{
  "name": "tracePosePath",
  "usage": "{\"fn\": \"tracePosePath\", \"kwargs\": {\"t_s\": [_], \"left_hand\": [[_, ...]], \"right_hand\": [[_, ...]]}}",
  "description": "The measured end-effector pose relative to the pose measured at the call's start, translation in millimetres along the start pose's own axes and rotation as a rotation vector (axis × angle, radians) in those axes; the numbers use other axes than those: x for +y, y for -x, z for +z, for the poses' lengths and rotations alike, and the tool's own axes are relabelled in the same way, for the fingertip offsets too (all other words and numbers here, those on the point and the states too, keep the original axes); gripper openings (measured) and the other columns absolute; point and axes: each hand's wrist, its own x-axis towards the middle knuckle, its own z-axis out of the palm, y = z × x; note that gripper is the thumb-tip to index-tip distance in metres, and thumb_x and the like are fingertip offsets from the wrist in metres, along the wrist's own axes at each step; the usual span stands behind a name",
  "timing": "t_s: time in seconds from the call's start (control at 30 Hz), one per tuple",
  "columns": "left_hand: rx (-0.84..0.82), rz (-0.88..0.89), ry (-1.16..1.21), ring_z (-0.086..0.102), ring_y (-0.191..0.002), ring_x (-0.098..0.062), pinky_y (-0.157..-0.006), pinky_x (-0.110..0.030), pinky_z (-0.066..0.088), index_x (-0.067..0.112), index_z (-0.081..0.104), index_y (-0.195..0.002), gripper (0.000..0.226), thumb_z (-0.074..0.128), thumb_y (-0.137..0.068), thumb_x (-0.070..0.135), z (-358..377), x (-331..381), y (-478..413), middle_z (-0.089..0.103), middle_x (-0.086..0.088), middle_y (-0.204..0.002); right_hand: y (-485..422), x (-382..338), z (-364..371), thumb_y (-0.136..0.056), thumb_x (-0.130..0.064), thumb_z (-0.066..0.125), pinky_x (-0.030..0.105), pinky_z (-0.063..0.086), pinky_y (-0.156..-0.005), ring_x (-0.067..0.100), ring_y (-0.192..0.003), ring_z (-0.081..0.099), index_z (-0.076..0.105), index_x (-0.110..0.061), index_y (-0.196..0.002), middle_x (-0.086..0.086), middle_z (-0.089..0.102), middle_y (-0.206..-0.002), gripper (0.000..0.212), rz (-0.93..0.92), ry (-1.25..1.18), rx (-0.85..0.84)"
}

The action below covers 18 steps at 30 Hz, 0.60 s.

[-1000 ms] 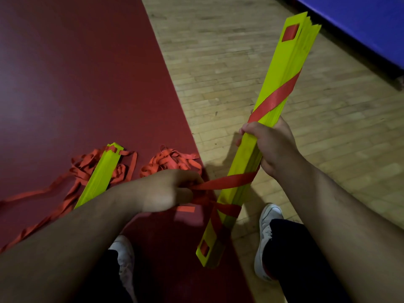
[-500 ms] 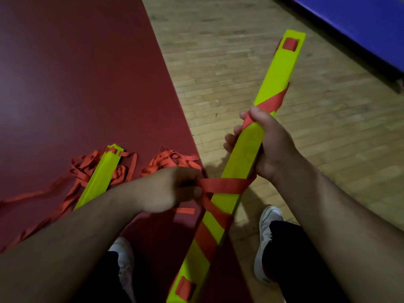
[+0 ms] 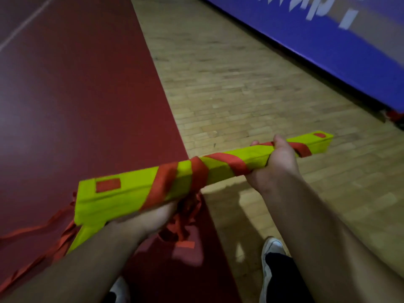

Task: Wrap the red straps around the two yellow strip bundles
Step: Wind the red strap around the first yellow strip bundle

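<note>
Left hand (image 3: 148, 219) sits beneath the long, flat yellow strip bundle (image 3: 131, 191), possibly cradling it; its blurred fingers cannot be read. A red strap (image 3: 227, 161) spirals around the bundle. Right hand (image 3: 277, 162) fingers curl round the far end, above wood flooring (image 3: 229, 84).

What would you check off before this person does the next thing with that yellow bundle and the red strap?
1. Grip: ok. The right hand has its fingers curled round the held bundle.
2. Support: ok. The left hand is under the bundle, but its fingers are hidden.
3. Winding: ok. The red strap makes several slanted turns round the bundle.
4. Strap end fastened: cannot tell. It is hidden beneath the bundle.
5. Second bundle wrapped: cannot tell. It is mostly behind the left forearm, and loose straps lie on the floor beside it.
</note>
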Motion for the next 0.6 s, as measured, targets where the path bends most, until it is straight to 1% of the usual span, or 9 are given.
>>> {"fn": "tracePosePath", "kwargs": {"t_s": [0.07,0.13,0.17,0.23,0.3,0.37,0.47,0.53,0.6], "left_hand": [[0.198,-0.160,0.007,0.052,-0.066,-0.022,-0.067,-0.037,0.042,0.012,0.075,-0.083,0.044,0.081,-0.057,0.047,12,-12,-6,0.057,-0.013,-0.076],[0.198,-0.228,0.045,0.053,-0.069,-0.016,-0.061,-0.028,0.043,0.015,0.071,-0.085,0.037,0.074,-0.051,0.029,-2,-15,6,0.056,-0.006,-0.080],[0.145,-0.237,0.057,0.051,-0.070,-0.013,-0.058,-0.026,0.042,0.020,0.070,-0.086,0.035,0.074,-0.053,0.030,1,-12,0,0.054,-0.001,-0.080],[0.248,-0.228,-0.012,0.043,-0.068,-0.017,-0.058,-0.031,0.038,0.027,0.070,-0.076,0.025,0.073,-0.062,0.047,6,-6,-4,0.050,0.002,-0.076],[0.409,-0.241,0.020,0.031,-0.060,-0.019,-0.058,-0.037,0.026,0.023,0.061,-0.060,0.046,0.071,-0.062,0.068,10,-7,-7,0.038,-0.001,-0.066],[0.459,-0.214,0.074,0.015,-0.054,-0.020,-0.057,-0.043,0.011,0.023,0.038,-0.058,0.059,0.067,-0.071,0.073,9,0,-7,0.022,0.001,-0.060],[0.569,-0.186,0.253,0.019,-0.048,-0.012,-0.058,-0.038,0.015,0.026,0.037,-0.064,0.041,0.062,-0.086,0.049,4,9,-12,0.020,0.004,-0.060],[0.639,-0.187,0.323,0.021,-0.045,-0.010,-0.057,-0.033,0.020,0.026,0.040,-0.065,0.038,0.060,-0.094,0.039,-2,13,-15,0.022,0.005,-0.058],[0.743,-0.171,0.276,0.021,-0.043,-0.011,-0.056,-0.035,0.020,0.026,0.040,-0.062,0.039,0.058,-0.097,0.033,-8,16,-15,0.023,0.005,-0.053]], "right_hand": [[5,2,11,-0.089,-0.039,0.072,0.038,0.057,-0.052,0.016,-0.050,0.067,0.059,-0.019,-0.099,0.004,0.067,-0.083,0.025,-0.009,-0.051,0.032],[13,5,21,-0.091,-0.039,0.070,0.035,0.057,-0.052,0.016,-0.056,0.068,0.059,-0.020,-0.095,0.003,0.068,-0.082,0.022,-0.040,-0.096,0.033],[17,6,24,-0.093,-0.040,0.067,0.035,0.057,-0.055,0.016,-0.059,0.069,0.058,-0.021,-0.093,0.003,0.069,-0.080,0.021,-0.057,-0.107,0.016],[24,12,27,-0.094,-0.047,0.065,0.043,0.060,-0.070,0.018,-0.070,0.072,0.058,-0.024,-0.099,0.003,0.074,-0.077,0.024,-0.080,-0.102,-0.055],[25,20,24,-0.089,-0.059,0.065,0.052,0.057,-0.088,0.023,-0.089,0.074,0.060,-0.027,-0.112,0.004,0.079,-0.089,0.039,-0.071,-0.028,-0.142],[25,27,19,-0.084,-0.069,0.063,0.046,0.053,-0.093,0.023,-0.100,0.071,0.062,-0.026,-0.119,0.003,0.075,-0.109,0.056,-0.046,0.114,-0.194],[27,29,9,-0.081,-0.075,0.056,0.035,0.048,-0.079,0.019,-0.097,0.067,0.062,-0.021,-0.126,0.002,0.070,-0.114,0.070,0.010,0.325,-0.329],[30,29,3,-0.071,-0.080,0.053,0.030,0.047,-0.064,0.019,-0.073,0.066,0.065,-0.017,-0.123,0.005,0.070,-0.095,0.082,0.074,0.541,-0.392],[36,26,-6,-0.077,-0.081,0.046,0.025,0.041,-0.055,0.018,-0.055,0.057,0.066,-0.014,-0.113,0.006,0.067,-0.075,0.079,0.148,0.893,-0.437]]}}
